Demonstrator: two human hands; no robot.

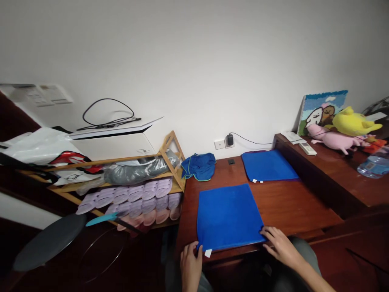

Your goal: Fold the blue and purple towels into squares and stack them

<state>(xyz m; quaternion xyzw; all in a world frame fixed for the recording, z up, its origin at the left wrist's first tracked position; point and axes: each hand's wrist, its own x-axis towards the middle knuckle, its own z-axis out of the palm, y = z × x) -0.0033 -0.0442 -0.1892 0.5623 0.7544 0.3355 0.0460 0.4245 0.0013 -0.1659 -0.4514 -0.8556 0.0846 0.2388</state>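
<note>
A square blue cloth [228, 217] lies flat on the brown wooden table, its near edge close to the table's front edge. My left hand [191, 261] is closed on its near left corner, beside a white tag [208, 253]. At the near right corner, my right hand [279, 245] has thumb and fingers pinched on the cloth's edge. Farther back on the right lies a second blue cloth [269, 165], seemingly a stack, with small white tags at its near edge. A crumpled blue cloth with light green edging [199, 166] sits at the back left.
Left of the table stands a wooden rack [173, 154] with several lilac slippers [121, 194] and a white box [115, 144]. A charger [230, 139] is plugged into the wall. On a raised surface at right are plush toys [337, 140], a remote control [308, 148] and a plastic bottle [373, 165].
</note>
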